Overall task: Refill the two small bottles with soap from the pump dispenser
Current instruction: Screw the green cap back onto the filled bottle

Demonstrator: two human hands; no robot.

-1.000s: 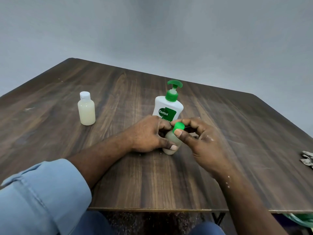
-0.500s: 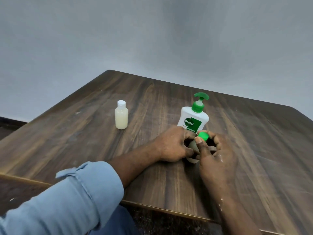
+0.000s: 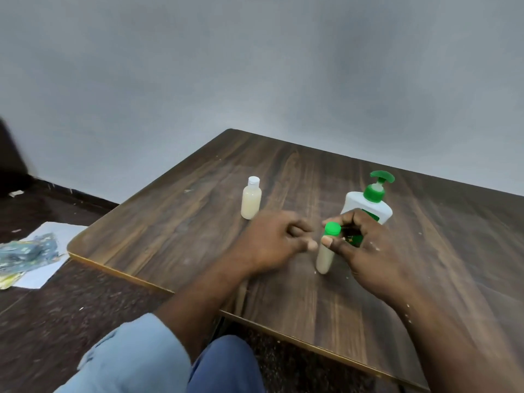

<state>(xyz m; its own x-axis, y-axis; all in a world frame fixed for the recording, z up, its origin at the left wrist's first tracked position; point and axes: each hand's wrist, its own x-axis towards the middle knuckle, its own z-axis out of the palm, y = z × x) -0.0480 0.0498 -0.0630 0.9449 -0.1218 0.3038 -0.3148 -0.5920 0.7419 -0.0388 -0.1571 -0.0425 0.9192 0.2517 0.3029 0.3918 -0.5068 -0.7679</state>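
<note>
**Right hand on green-capped bottle**

Head view. Right hand pinches the green-capped bottle near its neck, and the bottle's base is on the counter. Left hand, blurred, lies just left of the bottle with fingers loosely curled, holding nothing. Pump dispenser stands directly behind the right hand. White-capped bottle stands beyond the left hand, apart from it.

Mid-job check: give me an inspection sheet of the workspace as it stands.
Surface: dark wood-grain table.
Job's things: white pump dispenser with green pump, upright; small white-capped bottle, cream-filled, standing apart; small green-capped bottle, upright, filled.
Clutter: nothing seen.
Grippers: right hand pinches the green-capped bottle at its cap; left hand beside it, fingers loosely curled, holding nothing.
Cables: nothing seen.
Surroundings: grey wall; dark floor with white paper and patterned cloth.
</note>
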